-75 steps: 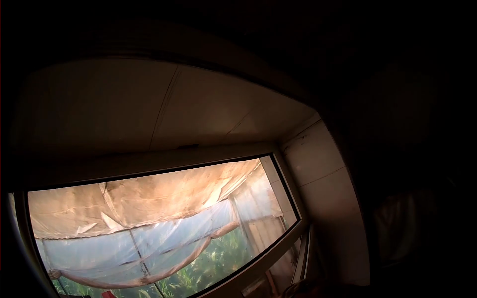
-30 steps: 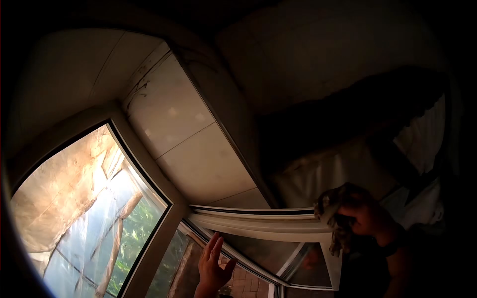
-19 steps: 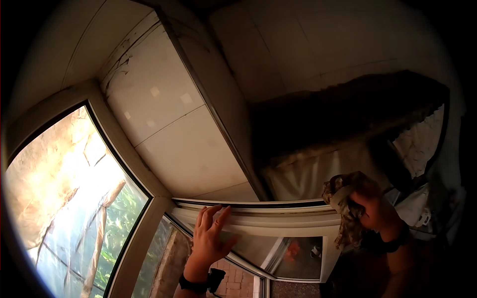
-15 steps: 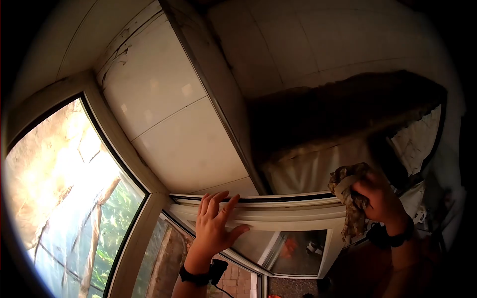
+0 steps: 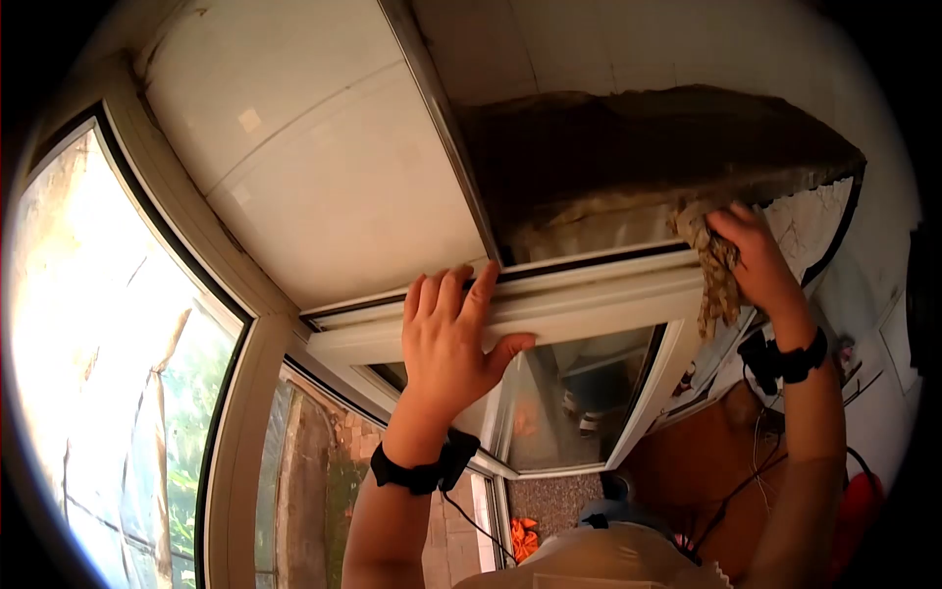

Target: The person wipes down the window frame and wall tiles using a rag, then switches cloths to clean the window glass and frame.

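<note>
The right hand [image 5: 754, 257] has its grip closed around a crumpled patterned cloth [image 5: 719, 285], which it holds at the outer top corner of a white window sash [image 5: 599, 306]; the cloth's lower end hangs down beside the sash. The left hand [image 5: 446, 339] lies on the top rail nearer the window frame [image 5: 235, 442], its grip wide: fingers reach over the upper edge, and the thumb stands well apart, pointing toward the cloth. Both wrists wear black bands (the left one [image 5: 422, 469] has a thin cable trailing from it). The sash stands at an angle to the window frame, and its glass pane [image 5: 599, 402] shows reflections. Behind the left hand rises a pale tiled wall [image 5: 324, 167]. An orange item [image 5: 525, 538], too small to identify, lies below the sash.
</note>
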A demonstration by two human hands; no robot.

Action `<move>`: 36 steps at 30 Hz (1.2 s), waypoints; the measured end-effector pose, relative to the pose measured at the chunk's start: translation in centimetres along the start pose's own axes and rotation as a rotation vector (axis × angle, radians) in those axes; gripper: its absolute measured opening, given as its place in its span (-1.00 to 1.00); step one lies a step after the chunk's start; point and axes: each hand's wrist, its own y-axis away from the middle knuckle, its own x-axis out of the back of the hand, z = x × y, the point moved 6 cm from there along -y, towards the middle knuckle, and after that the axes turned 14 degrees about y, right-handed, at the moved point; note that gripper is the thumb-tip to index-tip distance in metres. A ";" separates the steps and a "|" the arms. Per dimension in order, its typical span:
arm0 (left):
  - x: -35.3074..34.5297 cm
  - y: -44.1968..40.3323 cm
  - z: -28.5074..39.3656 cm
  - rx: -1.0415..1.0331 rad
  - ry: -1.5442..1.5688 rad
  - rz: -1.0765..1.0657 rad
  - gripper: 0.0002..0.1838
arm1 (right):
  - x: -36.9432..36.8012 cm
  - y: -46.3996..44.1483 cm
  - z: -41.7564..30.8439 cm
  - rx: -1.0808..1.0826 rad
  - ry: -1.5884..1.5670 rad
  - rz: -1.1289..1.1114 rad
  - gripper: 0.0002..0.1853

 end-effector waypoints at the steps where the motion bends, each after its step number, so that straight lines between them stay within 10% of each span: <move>1: -0.6 0.1 -0.4 0.021 -0.005 -0.009 -0.20 | -0.3 -0.4 0.2 0.015 -0.013 0.006 -0.65; 27: -3.2 -0.6 -3.2 0.022 -0.102 0.064 -0.20 | -1.8 -6.5 6.7 0.011 0.256 0.013 -0.36; 29: -3.2 -0.6 -3.2 0.014 -0.101 0.079 -0.20 | -0.8 -7.1 10.6 -0.208 -0.160 0.021 -0.39; 36: -2.7 -0.6 -3.2 0.054 -0.087 0.021 -0.17 | -0.3 -15.4 4.1 0.083 -0.432 0.139 -0.44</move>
